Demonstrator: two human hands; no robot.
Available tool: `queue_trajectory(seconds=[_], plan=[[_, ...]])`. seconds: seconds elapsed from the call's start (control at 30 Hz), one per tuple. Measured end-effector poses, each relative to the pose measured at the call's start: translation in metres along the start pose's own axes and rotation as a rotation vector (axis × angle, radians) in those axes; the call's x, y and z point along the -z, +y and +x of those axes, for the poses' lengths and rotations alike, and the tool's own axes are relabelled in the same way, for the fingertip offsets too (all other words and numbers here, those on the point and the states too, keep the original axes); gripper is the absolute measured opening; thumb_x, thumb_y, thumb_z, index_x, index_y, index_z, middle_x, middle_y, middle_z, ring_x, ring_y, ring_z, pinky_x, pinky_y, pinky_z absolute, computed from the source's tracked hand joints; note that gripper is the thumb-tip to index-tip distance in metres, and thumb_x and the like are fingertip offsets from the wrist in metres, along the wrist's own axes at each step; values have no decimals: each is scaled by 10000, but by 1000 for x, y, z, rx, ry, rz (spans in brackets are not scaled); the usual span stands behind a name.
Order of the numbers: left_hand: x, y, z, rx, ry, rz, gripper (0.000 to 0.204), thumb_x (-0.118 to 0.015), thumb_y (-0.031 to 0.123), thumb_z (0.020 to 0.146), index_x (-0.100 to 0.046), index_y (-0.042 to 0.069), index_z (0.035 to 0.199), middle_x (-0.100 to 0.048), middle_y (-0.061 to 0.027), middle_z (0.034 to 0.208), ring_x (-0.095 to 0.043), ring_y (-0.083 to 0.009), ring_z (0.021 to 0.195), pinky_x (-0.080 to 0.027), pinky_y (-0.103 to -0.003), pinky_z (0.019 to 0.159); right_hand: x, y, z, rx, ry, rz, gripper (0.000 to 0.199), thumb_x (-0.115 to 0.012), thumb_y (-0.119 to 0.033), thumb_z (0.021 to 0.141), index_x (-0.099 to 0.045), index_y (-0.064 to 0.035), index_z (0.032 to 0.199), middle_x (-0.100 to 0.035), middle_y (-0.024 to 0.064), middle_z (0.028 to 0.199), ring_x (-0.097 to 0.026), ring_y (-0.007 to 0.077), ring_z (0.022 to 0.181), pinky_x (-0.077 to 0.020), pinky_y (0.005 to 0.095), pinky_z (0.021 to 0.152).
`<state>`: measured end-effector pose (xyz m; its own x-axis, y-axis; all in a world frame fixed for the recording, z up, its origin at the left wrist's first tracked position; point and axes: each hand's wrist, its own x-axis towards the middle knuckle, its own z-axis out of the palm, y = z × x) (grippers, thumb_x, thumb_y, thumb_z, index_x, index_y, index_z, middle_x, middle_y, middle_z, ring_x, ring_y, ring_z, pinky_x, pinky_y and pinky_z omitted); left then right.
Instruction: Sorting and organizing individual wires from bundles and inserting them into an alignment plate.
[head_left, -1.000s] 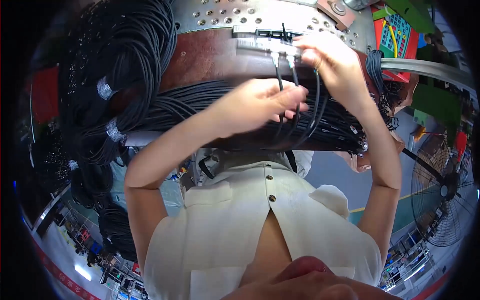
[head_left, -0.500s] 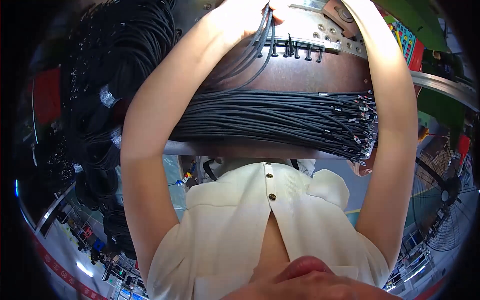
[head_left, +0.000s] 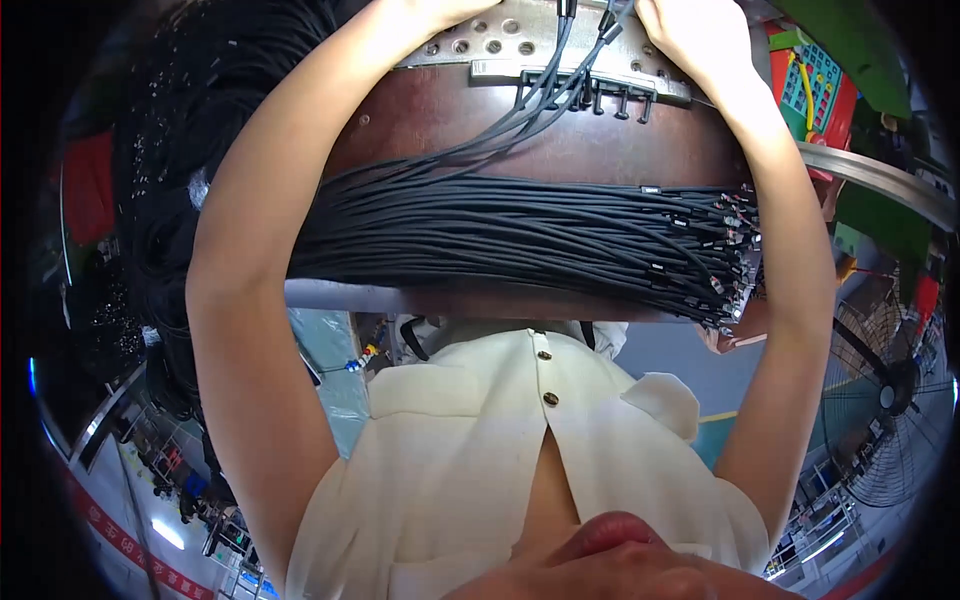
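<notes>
Both hands up at the far metal strip, working black cables over the big bundle.

I see my left hand (head_left: 425, 12) mostly cut off by the top edge, so I cannot tell its grip; my right hand (head_left: 700, 40) is curled at the far right end of the perforated metal strip (head_left: 520, 45), seemingly pinching the loose cables (head_left: 545, 95) that run up to it. The cable bundle (head_left: 520, 240) lies across the brown table (head_left: 600, 150) just nearer me. My worry: with both forearms spanning the bundle, an elbow could drag it, and its connector ends (head_left: 725, 255) hang off the right edge, so they could slide off or snag the loose cables and tug a plug from the row of pins (head_left: 590, 95).
</notes>
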<state>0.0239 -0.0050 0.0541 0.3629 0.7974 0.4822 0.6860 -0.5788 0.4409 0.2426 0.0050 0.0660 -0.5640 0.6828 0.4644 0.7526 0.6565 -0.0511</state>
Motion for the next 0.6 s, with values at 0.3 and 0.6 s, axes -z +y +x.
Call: queue_trajectory(seconds=[0.3,0.6], plan=[[-25,-12,0,141,-56,40,246,-603,275,859,-667,66,971,-663,-130,958,-624,-260,871,-490,-367,779,-2,-1,8,-338,-379,-26,355,-555,-337,853,-637,-21,992,-644,190,909,-619,350,845,-491,444,793],[-10,-19,-8,161,-47,133,251,-608,304,830,-677,77,912,-673,-124,904,-637,-269,848,-492,-360,785,-6,31,0,-569,-299,363,375,-695,-277,787,-621,-1,1029,-656,167,856,-619,262,761,-502,368,709]])
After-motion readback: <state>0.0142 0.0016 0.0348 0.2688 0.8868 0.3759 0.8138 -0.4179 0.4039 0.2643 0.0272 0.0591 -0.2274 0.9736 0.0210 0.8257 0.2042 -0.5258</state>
